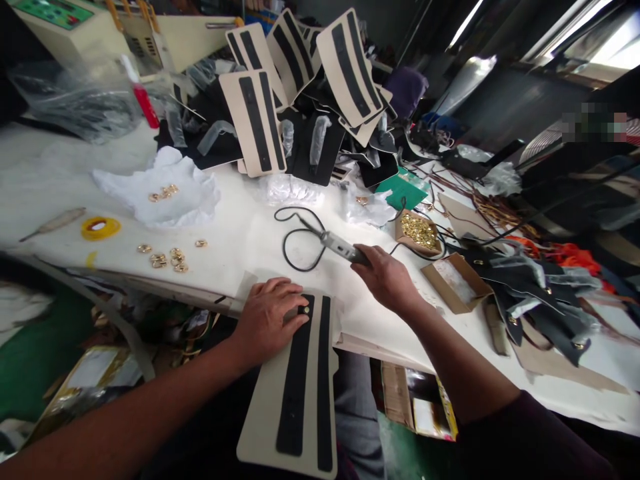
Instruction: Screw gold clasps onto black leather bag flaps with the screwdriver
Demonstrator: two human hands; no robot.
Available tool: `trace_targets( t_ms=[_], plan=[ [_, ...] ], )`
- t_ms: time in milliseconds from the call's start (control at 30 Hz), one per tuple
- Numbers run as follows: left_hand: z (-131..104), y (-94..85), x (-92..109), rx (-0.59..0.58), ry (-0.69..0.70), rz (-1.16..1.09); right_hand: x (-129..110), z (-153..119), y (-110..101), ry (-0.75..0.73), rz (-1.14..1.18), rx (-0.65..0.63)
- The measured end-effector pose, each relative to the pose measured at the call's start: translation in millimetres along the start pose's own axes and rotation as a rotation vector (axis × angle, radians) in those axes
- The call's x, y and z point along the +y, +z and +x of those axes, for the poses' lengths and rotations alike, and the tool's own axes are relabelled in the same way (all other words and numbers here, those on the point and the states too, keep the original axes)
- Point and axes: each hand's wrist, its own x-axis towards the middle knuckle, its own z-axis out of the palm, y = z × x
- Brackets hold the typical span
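Note:
A beige panel with two black strips [313, 380] lies over the table's front edge and the person's lap. My left hand [273, 317] rests on its upper left part, fingers bent, thumb and fingertips beside a small round metal piece [305, 309] on the left strip. My right hand [387, 277] is closed round the dark end of a grey handheld tool [340, 246], held over the white table [240, 233]. The tool points to the upper left, and a black cord [286, 257] loops at its far end.
Gold rings [175, 259] and yellow tape [101, 228] lie at the left. More striped panels [253, 123] are piled at the back. A box of gold pieces [419, 232], an open carton [457, 283] and black straps [535, 287] are at the right.

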Motion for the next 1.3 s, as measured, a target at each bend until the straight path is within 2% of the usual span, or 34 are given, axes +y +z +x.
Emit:
trace_targets(
  t_ms=[100,200,233,300,400,467,600,767,1300],
  plan=[
    [1,0.3,-1,-0.01,-0.001,0.013,-25,-3,-13,0.122,0.702,0.049],
    [1,0.9,-1,-0.007,0.004,0.027,-61,-6,-7,0.208,1.428,0.099],
    [1,0.9,-1,-0.005,0.006,0.03,-74,-6,-1,0.24,1.583,0.137],
    [1,0.8,-1,0.0,0.015,0.035,-95,-8,13,0.297,1.746,0.255],
    [1,0.5,0,0.01,0.024,0.045,-113,-11,31,0.315,1.667,0.463],
    [1,0.6,1,0.016,0.021,0.05,-117,-16,41,0.283,1.515,0.502],
    [1,0.4,2,0.013,0.014,0.039,-118,-26,53,0.177,1.315,0.464],
    [2,-1.6,3,-0.001,0.013,0.03,-119,-28,62,0.097,1.268,0.424],
    [1,-0.5,2,-0.019,0.002,0.037,-121,-27,65,0.136,1.228,0.403]
  ],
)
